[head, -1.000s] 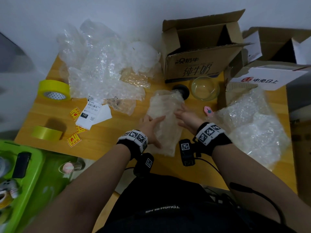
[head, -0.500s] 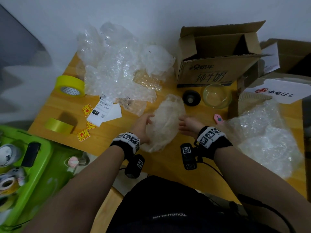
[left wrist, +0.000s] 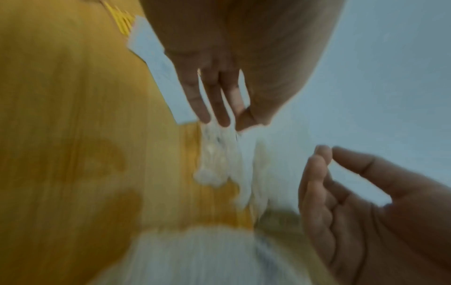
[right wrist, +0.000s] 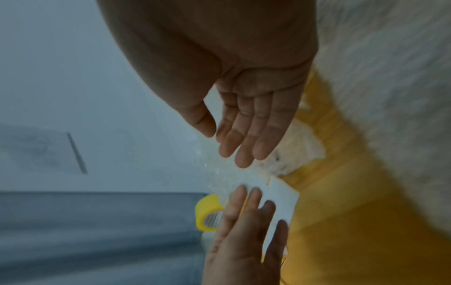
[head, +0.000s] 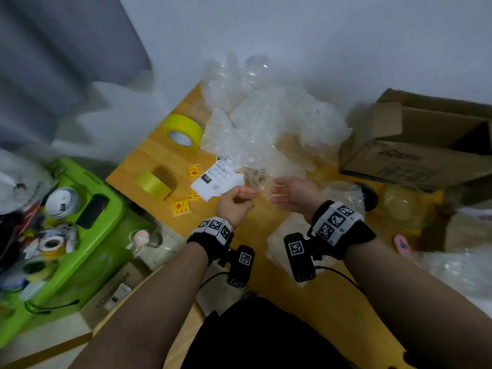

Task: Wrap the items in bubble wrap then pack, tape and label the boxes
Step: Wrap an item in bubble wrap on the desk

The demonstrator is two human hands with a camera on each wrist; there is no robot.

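Observation:
The bubble-wrapped bundle point(head: 342, 194) lies on the wooden table point(head: 332, 302), partly hidden under my right wrist. Neither hand touches it. My left hand point(head: 239, 198) hovers with relaxed fingers beside the white shipping labels point(head: 218, 181). My right hand point(head: 283, 193) is held flat and empty, palm toward the left hand, over a small clear scrap of wrap point(head: 255, 177). In the left wrist view the left hand's fingers point(left wrist: 214, 104) are straight above that scrap point(left wrist: 219, 158). In the right wrist view the right hand point(right wrist: 249, 133) holds nothing.
A loose bubble wrap pile point(head: 266, 121) fills the table's back. Two yellow tape rolls point(head: 183, 131) point(head: 154, 182) and yellow stickers point(head: 181, 207) lie left. An open cardboard box point(head: 415, 147), glass bowl point(head: 402, 203) and black lid point(head: 371, 194) sit right. A green bin point(head: 87, 235) stands lower left.
Both hands have let go of the wrapped bundle and moved left and away from me, toward the labels and the wrap pile. The head view has swung left.

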